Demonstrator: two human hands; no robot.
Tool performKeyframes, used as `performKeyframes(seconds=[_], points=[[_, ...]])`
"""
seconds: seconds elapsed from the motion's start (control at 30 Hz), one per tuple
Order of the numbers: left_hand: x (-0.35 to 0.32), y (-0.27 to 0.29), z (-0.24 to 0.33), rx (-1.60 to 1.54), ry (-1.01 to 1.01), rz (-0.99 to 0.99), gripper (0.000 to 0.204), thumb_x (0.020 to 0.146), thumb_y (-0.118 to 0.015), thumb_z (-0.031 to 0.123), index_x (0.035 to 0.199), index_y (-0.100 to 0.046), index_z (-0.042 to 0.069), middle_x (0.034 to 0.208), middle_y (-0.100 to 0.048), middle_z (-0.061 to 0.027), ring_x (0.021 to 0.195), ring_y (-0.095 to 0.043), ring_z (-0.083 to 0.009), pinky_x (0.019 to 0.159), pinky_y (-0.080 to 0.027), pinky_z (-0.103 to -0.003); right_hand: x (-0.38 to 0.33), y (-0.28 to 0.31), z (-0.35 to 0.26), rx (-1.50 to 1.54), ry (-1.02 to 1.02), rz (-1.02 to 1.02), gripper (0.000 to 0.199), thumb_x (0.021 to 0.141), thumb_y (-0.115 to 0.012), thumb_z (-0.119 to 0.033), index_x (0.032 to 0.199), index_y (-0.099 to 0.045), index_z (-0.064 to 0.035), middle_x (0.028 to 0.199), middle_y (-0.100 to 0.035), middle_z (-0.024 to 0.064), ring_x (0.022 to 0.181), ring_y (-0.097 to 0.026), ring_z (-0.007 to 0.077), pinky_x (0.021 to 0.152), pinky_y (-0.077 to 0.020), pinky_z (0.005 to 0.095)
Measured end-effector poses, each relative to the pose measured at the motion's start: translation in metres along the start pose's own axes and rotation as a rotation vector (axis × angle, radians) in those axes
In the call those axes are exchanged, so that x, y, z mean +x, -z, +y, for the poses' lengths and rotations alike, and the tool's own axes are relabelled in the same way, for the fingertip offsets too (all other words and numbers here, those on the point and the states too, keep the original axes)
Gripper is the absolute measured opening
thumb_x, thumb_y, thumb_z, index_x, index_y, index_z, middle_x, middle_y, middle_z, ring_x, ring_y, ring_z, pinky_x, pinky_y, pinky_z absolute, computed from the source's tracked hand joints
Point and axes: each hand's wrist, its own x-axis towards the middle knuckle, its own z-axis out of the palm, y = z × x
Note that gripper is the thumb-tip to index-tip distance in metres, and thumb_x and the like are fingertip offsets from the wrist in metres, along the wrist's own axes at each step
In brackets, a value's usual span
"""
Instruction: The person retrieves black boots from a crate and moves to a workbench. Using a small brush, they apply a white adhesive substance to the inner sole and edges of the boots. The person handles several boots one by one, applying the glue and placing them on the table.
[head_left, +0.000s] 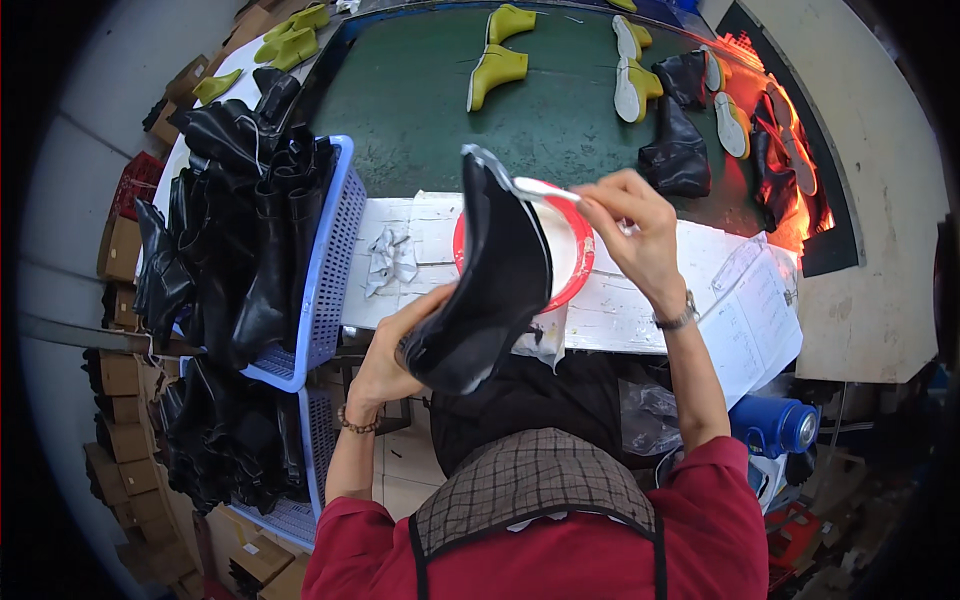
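Note:
My left hand [388, 352] grips a black boot upper [490, 300] from its lower left side, tilted above the white work surface. A whitish coating runs along the edge of its sole opening. Between the fingers and thumb of my right hand [638, 228] is a slim white brush [540, 189], its tip touching that edge at the upper right. Below and partly behind the boot upper stands a red-rimmed bowl [583, 268] with white contents. The brush's bristles are hard to make out.
Black boots fill a blue basket [322, 265] at left, with another below. A green conveyor belt [400, 110] carries yellow wedge-shaped shoe pieces [497, 74] and black boots [678, 150] near a glowing orange heater opening [795, 225]. Papers [752, 325] and a blue bottle [775, 427] are at right.

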Motion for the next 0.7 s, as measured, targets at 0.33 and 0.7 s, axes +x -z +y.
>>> performKeyframes(seconds=[0.33, 0.7], points=[[-0.001, -0.001, -0.012, 0.128, -0.160, 0.252, 0.084, 0.071, -0.086, 0.007, 0.144, -0.047, -0.005, 0.135, -0.062, -0.0170, 0.124, -0.061, -0.0229, 0.106, -0.045, -0.035, -0.028, 0.006, -0.008, 0.155, 0.049, -0.104, 0.015, 0.080, -0.081, -0.006, 0.095, -0.079, -0.0061, 0.085, -0.067, 0.0046, 0.070, -0.059, 0.0113, 0.058, -0.0462, 0.0269], [0.013, -0.001, 0.003, 0.069, -0.279, 0.140, 0.072, 0.072, -0.084, 0.011, 0.137, -0.056, -0.002, 0.132, -0.064, -0.0169, 0.122, -0.063, -0.0246, 0.105, -0.045, -0.034, 0.027, 0.006, 0.004, 0.032, 0.179, 0.045, 0.020, 0.081, -0.080, -0.006, 0.101, -0.079, -0.0056, 0.087, -0.066, 0.0060, 0.074, -0.064, 0.0132, 0.063, -0.0501, 0.0267]])
